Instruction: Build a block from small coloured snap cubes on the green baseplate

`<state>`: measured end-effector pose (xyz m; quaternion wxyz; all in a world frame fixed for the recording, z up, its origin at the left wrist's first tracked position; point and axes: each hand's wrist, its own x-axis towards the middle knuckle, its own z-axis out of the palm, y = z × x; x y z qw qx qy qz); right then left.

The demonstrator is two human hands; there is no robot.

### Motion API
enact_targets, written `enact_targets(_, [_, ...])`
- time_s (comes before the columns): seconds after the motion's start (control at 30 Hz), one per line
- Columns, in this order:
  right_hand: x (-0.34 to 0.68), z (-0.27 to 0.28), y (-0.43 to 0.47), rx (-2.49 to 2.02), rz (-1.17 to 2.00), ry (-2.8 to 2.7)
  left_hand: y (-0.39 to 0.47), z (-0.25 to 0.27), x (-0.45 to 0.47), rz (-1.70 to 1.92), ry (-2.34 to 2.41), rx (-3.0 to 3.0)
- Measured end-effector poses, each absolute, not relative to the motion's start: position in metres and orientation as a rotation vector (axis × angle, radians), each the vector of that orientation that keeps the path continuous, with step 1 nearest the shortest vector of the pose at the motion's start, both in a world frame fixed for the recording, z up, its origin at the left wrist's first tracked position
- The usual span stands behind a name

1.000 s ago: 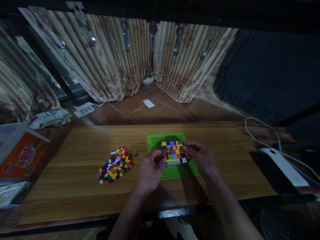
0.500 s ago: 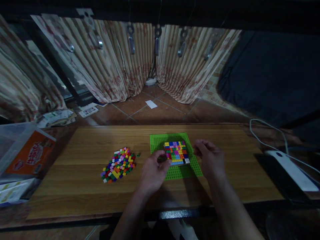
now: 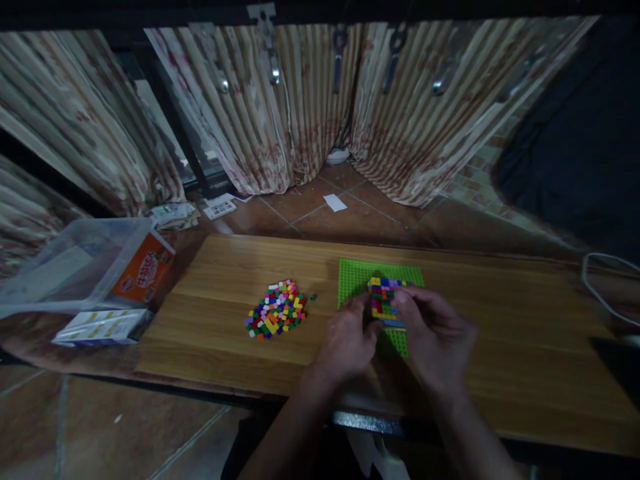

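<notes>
A block of multicoloured toy building bricks point(image 3: 382, 308) stands on a green studded baseplate point(image 3: 353, 275). My left hand point(image 3: 351, 339) grips the block's left side, fingers at the far part and thumb near the front corner. Over the block's right side, my right hand point(image 3: 440, 333) is closed, with its thumb and bent fingers pressed to the top. It hides much of the block, and whether a small brick is between its fingertips cannot be seen. To the left lies a heap of loose bricks point(image 3: 278, 311), with a small dark green brick point(image 3: 313, 298) beside it.
The wooden table point(image 3: 210, 333) carries all this. Left of it are a clear plastic bin point(image 3: 85, 293) with an orange label and a white-and-yellow box point(image 3: 103, 327). A dark flat object point(image 3: 617, 363) lies at the right edge, near a white cable point(image 3: 590, 287).
My right hand has moved left from beside the baseplate onto the block's top. My left hand stays at the block's left side. The camera has turned left, shifting the scene rightward.
</notes>
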<state>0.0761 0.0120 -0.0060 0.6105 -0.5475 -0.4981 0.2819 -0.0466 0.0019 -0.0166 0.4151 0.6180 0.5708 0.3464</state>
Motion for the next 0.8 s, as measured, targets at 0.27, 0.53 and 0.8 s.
enact_targets(0.27, [0.042, -0.009, -0.006, -1.285, 0.631, -1.532, 0.010, -0.010, -0.082, 1.239, 1.537, 1.246])
enact_targets(0.53, [0.009, -0.036, -0.006, -1.214, 0.810, -1.945, 0.013, 0.009, -0.146, 1.801, 1.180, 0.291])
enact_targets(0.8, [-0.009, -0.047, 0.007, -1.326, 0.628, -1.970, 0.006, 0.011, -0.161, 1.803, 1.055, 0.077])
